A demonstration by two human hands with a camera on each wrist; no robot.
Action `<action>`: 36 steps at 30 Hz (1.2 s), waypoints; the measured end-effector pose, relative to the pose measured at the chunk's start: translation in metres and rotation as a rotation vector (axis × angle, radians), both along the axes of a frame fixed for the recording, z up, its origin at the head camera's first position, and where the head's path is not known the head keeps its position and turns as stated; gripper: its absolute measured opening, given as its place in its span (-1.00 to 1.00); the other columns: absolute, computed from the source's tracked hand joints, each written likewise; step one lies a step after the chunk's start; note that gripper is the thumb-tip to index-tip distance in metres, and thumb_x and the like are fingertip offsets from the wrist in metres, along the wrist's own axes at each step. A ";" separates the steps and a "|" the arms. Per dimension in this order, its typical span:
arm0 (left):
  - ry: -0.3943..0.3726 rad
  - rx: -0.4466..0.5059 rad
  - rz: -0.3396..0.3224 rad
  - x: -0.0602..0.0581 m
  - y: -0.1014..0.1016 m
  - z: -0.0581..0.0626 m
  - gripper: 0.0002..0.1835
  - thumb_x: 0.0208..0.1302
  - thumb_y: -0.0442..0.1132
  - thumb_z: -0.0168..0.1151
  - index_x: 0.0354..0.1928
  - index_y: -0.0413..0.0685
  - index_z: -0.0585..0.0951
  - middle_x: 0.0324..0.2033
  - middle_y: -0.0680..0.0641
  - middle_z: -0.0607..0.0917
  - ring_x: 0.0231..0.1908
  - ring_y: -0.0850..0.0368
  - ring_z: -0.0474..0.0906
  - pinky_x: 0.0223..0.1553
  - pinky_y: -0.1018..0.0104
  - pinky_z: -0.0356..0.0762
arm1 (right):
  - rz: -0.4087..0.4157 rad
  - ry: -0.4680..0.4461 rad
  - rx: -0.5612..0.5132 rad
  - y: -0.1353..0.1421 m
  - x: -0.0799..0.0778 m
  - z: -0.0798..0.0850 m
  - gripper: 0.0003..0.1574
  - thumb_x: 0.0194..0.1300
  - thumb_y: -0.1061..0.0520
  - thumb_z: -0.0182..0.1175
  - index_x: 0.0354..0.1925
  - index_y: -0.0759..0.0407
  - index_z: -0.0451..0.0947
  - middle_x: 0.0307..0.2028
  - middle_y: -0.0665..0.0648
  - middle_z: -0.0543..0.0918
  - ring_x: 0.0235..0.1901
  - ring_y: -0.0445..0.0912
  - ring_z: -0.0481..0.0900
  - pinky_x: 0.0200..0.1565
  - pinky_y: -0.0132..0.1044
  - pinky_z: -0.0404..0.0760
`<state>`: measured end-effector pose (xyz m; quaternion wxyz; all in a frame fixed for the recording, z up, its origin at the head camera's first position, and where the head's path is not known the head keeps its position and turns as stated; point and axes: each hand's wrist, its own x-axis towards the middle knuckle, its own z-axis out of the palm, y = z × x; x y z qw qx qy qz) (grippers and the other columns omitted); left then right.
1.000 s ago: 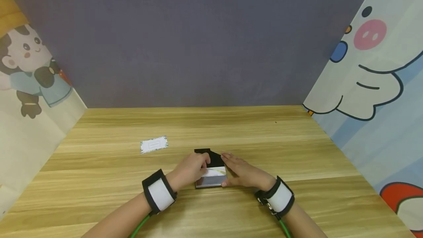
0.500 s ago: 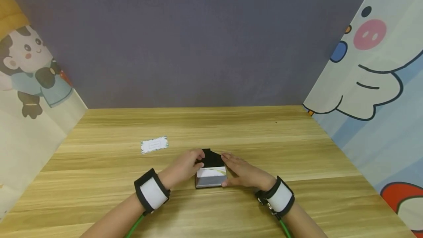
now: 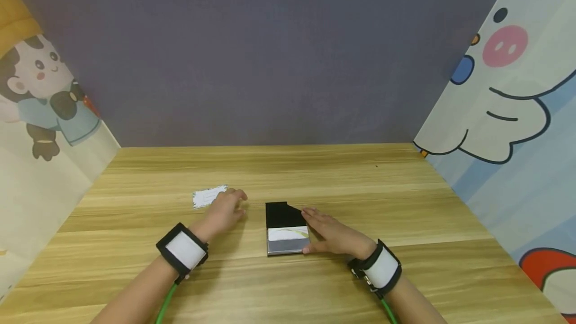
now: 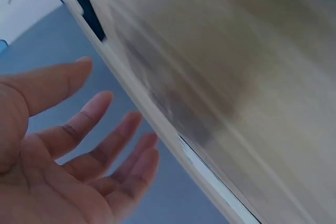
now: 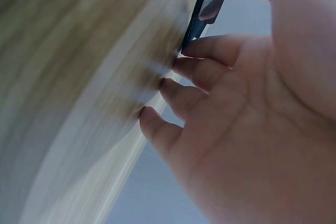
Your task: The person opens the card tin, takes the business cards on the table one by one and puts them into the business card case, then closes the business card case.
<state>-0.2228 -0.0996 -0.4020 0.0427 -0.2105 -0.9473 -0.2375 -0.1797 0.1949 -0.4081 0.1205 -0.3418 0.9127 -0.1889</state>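
Note:
A card case [image 3: 286, 247] lies open on the wooden table, its black lid [image 3: 280, 215] folded back away from the person. Inside it shows a white card [image 3: 286, 234] with a yellow-green swoosh. Beside the case's right edge rests my right hand [image 3: 333, 234], fingertips touching the lid's side and thumb at the near corner. To the left, my left hand [image 3: 222, 214] hovers with loosely bent fingers and nothing in them, palm bare in the left wrist view. Partly behind that hand lies a white card with a leafy border [image 3: 204, 197], its right part covered.
The wood-grain table [image 3: 360, 289] runs back to a dark grey panel [image 3: 270, 64]. Cartoon-printed sheets flank it, one on the left [image 3: 58, 134] and one on the right [image 3: 486, 124]. Both wrists wear strapped bands with green cables.
My left hand has left the card case and moved left and slightly away, to the loose white card. My right hand stays at the case, which has not moved.

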 end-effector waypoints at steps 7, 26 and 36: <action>0.099 -0.105 0.127 -0.008 -0.025 -0.001 -0.61 -0.01 -0.44 0.25 -0.05 -0.32 0.48 -0.11 -0.42 0.52 -0.11 -0.43 0.39 -0.17 -0.25 0.48 | 0.004 -0.004 -0.003 0.001 -0.001 -0.002 0.10 0.13 -0.29 0.09 0.33 0.39 -0.06 0.37 0.40 -0.01 0.32 0.24 -0.09 0.28 0.20 0.06; -0.029 -0.191 0.182 -0.015 -0.061 0.000 -0.49 0.05 -0.52 0.06 0.11 -0.53 0.29 0.06 -0.61 0.35 0.05 -0.51 0.25 -0.03 -0.34 0.37 | 0.008 -0.014 -0.016 0.001 0.000 -0.001 0.10 0.14 -0.25 0.11 0.33 0.41 -0.06 0.37 0.40 -0.02 0.33 0.24 -0.10 0.28 0.20 0.04; -0.113 -0.246 0.198 -0.017 -0.060 0.002 -0.50 0.04 -0.48 0.12 0.09 -0.47 0.32 -0.04 -0.52 0.45 -0.14 -0.45 0.39 -0.17 -0.30 0.44 | 0.007 -0.010 -0.015 0.002 -0.001 -0.002 0.10 0.14 -0.26 0.11 0.33 0.39 -0.07 0.37 0.40 -0.01 0.32 0.24 -0.09 0.28 0.19 0.05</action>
